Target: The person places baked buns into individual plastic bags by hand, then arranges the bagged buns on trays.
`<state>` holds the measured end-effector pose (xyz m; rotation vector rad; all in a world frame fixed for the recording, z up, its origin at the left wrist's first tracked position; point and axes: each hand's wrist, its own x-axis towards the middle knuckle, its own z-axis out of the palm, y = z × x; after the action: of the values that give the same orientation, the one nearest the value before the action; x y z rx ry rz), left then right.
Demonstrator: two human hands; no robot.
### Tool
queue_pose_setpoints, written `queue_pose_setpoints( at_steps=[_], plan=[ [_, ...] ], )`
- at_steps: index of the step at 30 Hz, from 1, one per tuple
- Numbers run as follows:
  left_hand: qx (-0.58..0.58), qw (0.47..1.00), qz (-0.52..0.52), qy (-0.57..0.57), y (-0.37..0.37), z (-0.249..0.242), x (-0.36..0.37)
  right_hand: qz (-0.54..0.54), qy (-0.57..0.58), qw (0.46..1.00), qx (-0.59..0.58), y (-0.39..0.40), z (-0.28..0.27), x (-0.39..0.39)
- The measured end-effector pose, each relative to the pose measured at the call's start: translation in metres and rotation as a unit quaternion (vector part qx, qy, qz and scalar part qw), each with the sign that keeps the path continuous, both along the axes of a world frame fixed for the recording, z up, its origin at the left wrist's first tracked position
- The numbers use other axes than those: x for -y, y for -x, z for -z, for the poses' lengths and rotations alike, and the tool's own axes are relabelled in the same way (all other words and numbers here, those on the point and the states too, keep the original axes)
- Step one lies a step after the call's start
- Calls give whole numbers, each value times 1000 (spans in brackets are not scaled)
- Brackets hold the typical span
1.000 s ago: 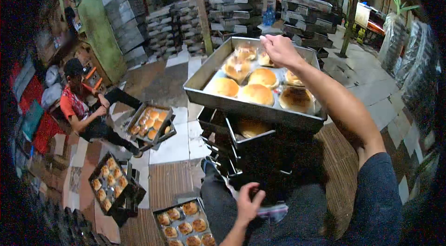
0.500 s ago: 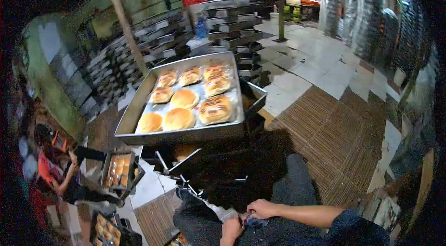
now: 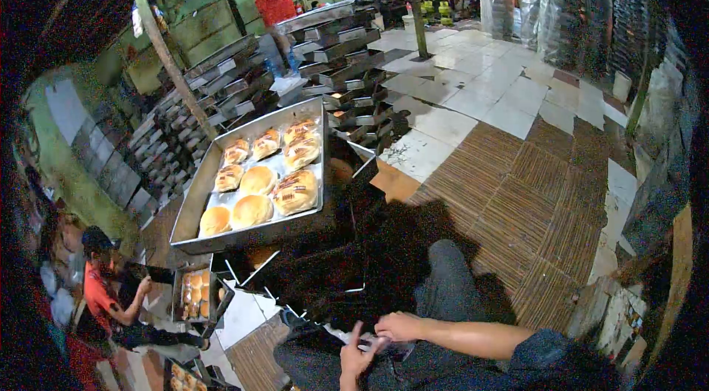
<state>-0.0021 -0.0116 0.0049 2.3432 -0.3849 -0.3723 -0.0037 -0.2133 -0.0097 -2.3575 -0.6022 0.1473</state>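
My left hand [image 3: 357, 360] is low in the middle over my lap, its index finger and thumb stretched apart. Close beside it on the right, my right hand [image 3: 401, 327] has its fingers pinched together on something small that I cannot make out. A pale, thin piece like plastic [image 3: 338, 333] shows by the left fingers, partly hidden. Beyond my hands, a metal tray [image 3: 244, 241] of browned buns [image 3: 258, 180] rests on top of dark stacked trays. Some of these buns have dark markings on top and appear to be in clear wrapping.
At the left, a seated person [image 3: 111, 299] in a red top is beside another tray of buns [image 3: 195, 293]. Tall stacks of metal trays [image 3: 325, 47] stand behind, with a red crate [image 3: 274, 1]. Woven mats [image 3: 509, 191] cover the floor at right. A post [image 3: 413, 7] rises farther back.
My view has turned, so the tray of buns sits farther left. My left index finger and thumb have spread apart; the right hand stays pinched. The seated person's head and arms have shifted.
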Motion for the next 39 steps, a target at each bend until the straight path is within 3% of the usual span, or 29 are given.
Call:
queue_pose_setpoints(
  at_steps=[2,3,4,5,6,8,9,10,13,15,16,17,18,20,22,24,26,28,32,35,38,39],
  plan=[
    [10,1000,6,24,-5,-7,-5,54,-103,951,286,-6,-30,8],
    [-4,997,55,48,-20,23,-23,137,-134,947,258,-7,-47,10],
    [-38,980,87,176,-30,23,-27,220,-217,917,251,-8,-81,11],
    [-103,944,-22,314,-34,10,-23,260,-259,899,239,-11,-106,14],
    [-166,872,-133,441,-35,-12,-18,297,-300,879,223,-14,-123,15],
    [-160,849,-152,480,-47,-48,-15,291,-330,883,161,-18,-140,11],
    [-82,888,-197,408,-53,-46,-14,273,-294,894,199,-18,-152,6],
    [-93,840,-241,477,-56,-54,-10,252,-288,905,187,-20,-166,0],
    [-34,812,-275,514,-72,-26,-33,27,-157,920,358,-42,-224,-8],
    [-1,674,-287,681,-79,-23,-43,-116,-136,879,441,-85,-290,-3],
    [-25,643,-296,706,-80,-16,-53,-162,-265,846,433,-127,-291,6],
    [-39,632,-298,715,-81,-5,-61,17,-168,893,418,-139,-337,-5],
    [-54,621,-298,723,-82,5,-65,97,-113,905,397,-177,-366,-13],
    [-74,600,-315,732,-82,-8,-64,54,2,983,178,-274,-378,-9],
    [-86,582,-328,739,-86,-13,-64,108,113,986,-52,-349,-373,-18],
    [-85,588,-344,727,-89,-5,-69,188,89,971,-115,-402,-343,-29],
    [-79,576,-342,738,-94,3,-77,171,133,957,-194,-420,-336,-46],
    [-77,551,-362,748,-93,-12,-80,197,100,943,-248,-450,-325,-41],
    [-107,561,-329,752,-88,12,-93,226,-10,925,-305,-436,-331,-51],
    [-123,553,-349,747,-88,4,-89,246,-26,936,-250,-428,-327,-45],
    [-122,551,-332,756,-90,3,-84,194,-10,951,-238,-433,-328,-44],
    [-107,558,-342,748,-91,9,-83,230,-21,940,-250,-421,-336,-54]
  ],
)
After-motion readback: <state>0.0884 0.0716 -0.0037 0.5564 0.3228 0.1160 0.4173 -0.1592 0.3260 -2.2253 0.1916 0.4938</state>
